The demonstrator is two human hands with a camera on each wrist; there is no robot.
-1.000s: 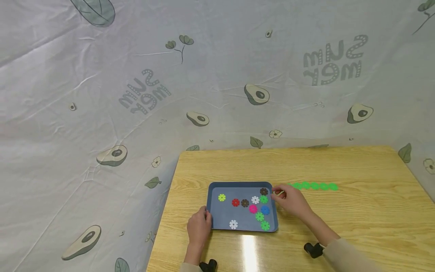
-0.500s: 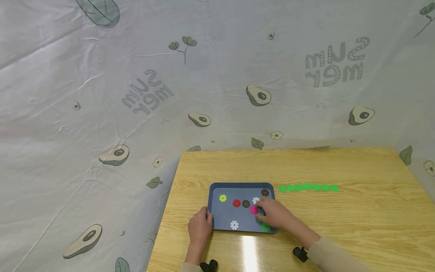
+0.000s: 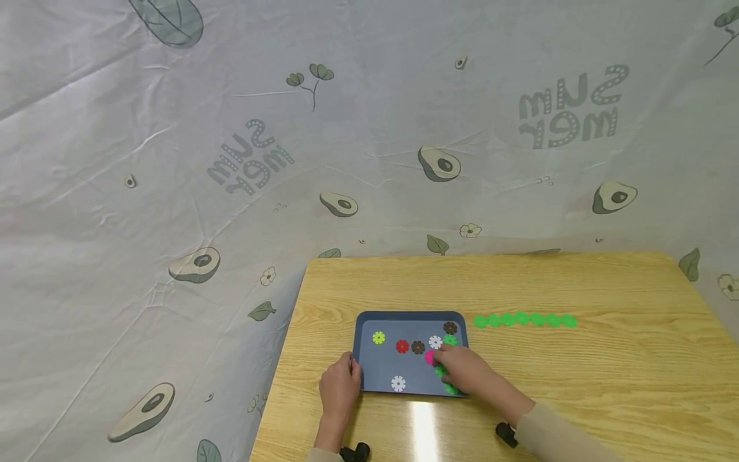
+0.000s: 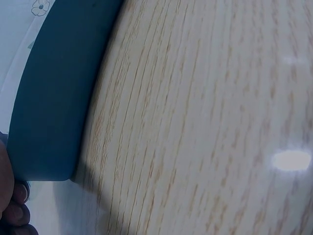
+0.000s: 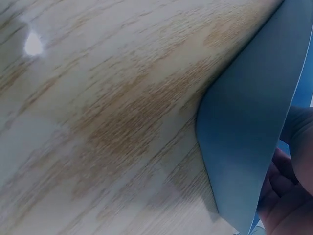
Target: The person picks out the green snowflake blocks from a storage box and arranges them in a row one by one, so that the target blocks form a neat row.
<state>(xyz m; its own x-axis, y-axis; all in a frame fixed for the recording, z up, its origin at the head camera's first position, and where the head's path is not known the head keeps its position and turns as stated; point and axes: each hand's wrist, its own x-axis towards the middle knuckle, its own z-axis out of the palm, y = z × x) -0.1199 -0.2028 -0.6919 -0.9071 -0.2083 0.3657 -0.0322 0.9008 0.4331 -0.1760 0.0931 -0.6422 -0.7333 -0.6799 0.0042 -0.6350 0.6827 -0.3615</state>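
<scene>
I have my left grip (image 3: 339, 385) clamped on the tray (image 3: 375, 366) at its left edge. Inside lie a yellow disc (image 3: 378, 337), a red disc (image 3: 402, 346) and a pink disc (image 3: 430, 357), the last at my right grip (image 3: 464, 370); whether that one pinches anything I can't tell. Farther right, green discs (image 3: 522, 318) line the worktop (image 3: 577, 372).

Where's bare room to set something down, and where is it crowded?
Tray: between the lime disc and front white disc, toward the left rim. Table: the wide stretch right of the tray, between the green row and right sleeve. Crowded: the tray's right side, where discs cluster around the right hand.
</scene>
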